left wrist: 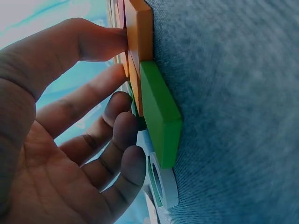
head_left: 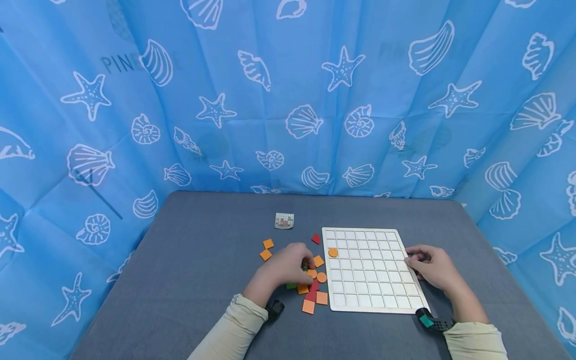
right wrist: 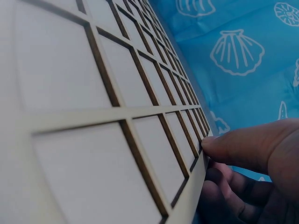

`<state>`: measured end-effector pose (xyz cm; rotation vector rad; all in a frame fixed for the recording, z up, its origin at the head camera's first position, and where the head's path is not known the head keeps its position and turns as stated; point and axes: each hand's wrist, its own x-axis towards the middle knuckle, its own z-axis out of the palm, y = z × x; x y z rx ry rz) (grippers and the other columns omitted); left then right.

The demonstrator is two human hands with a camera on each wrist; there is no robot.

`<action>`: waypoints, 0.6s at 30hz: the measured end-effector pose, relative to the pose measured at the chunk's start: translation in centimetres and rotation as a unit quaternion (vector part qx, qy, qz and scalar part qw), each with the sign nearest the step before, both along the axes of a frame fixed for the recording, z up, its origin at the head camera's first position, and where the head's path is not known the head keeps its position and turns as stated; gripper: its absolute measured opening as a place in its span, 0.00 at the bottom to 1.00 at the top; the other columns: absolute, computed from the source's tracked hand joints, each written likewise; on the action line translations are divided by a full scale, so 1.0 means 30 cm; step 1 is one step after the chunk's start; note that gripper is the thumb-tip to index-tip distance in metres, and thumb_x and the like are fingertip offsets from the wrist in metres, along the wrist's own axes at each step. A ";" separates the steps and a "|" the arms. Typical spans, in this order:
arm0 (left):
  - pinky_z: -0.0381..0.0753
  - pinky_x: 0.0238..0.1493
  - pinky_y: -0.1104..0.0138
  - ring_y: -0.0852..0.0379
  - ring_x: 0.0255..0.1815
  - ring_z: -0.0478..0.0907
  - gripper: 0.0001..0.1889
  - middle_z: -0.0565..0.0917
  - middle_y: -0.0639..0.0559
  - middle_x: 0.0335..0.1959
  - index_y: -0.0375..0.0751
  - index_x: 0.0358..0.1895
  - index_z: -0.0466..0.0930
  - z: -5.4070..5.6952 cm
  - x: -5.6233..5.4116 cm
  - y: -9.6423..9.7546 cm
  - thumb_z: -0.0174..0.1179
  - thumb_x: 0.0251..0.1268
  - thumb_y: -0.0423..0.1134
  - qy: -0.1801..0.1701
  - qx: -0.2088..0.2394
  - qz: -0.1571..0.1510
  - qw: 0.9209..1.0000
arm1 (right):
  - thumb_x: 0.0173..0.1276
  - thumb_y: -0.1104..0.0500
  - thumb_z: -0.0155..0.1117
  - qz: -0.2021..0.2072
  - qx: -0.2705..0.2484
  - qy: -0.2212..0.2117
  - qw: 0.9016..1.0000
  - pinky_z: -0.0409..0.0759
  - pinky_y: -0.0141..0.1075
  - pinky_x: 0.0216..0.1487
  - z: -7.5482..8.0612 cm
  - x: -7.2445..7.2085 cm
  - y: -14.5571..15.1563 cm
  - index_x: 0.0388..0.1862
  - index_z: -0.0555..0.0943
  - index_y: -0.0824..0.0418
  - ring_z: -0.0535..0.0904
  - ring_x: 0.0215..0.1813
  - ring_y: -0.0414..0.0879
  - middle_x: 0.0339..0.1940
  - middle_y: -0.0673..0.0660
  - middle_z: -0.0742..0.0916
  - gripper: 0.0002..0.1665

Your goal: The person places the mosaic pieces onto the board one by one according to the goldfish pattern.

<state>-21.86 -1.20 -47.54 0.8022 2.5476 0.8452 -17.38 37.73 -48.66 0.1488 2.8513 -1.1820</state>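
Note:
My left hand reaches down over a loose cluster of flat coloured pieces, its thumb and index fingertips apart. In the left wrist view those fingertips are close beside an orange square piece, and a green piece lies nearer the camera. Whether they touch a piece is hard to tell. A white grid board lies to the right, with one orange disc in a cell at its left side. My right hand holds the board's right edge, thumb on the rim and the other fingers curled at its side.
Orange discs, orange squares and red pieces lie left of the board. Two more orange squares sit left of the hand. A small printed picture card lies farther back on the grey table.

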 end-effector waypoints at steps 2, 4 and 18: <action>0.78 0.39 0.68 0.61 0.37 0.74 0.08 0.80 0.57 0.39 0.50 0.39 0.88 -0.001 0.000 -0.001 0.77 0.58 0.40 0.002 0.004 0.001 1.000 | 0.78 0.63 0.62 -0.001 0.001 -0.001 1.000 0.83 0.37 0.31 0.001 0.000 0.001 0.65 0.77 0.77 0.76 0.32 0.43 0.40 0.60 0.82 0.23; 0.78 0.38 0.68 0.61 0.37 0.75 0.08 0.81 0.58 0.40 0.50 0.40 0.88 -0.003 0.000 0.000 0.77 0.58 0.40 0.006 0.013 0.001 1.000 | 0.78 0.62 0.62 -0.002 0.001 -0.002 1.000 0.83 0.37 0.31 0.001 0.000 0.002 0.65 0.77 0.77 0.76 0.32 0.43 0.40 0.60 0.82 0.23; 0.79 0.36 0.72 0.66 0.34 0.77 0.08 0.85 0.59 0.37 0.48 0.43 0.89 0.037 0.009 0.081 0.74 0.63 0.40 0.035 0.052 -0.010 0.998 | 0.78 0.62 0.62 -0.001 -0.002 -0.002 1.000 0.83 0.37 0.31 -0.002 0.000 0.003 0.65 0.77 0.77 0.77 0.33 0.44 0.39 0.60 0.82 0.24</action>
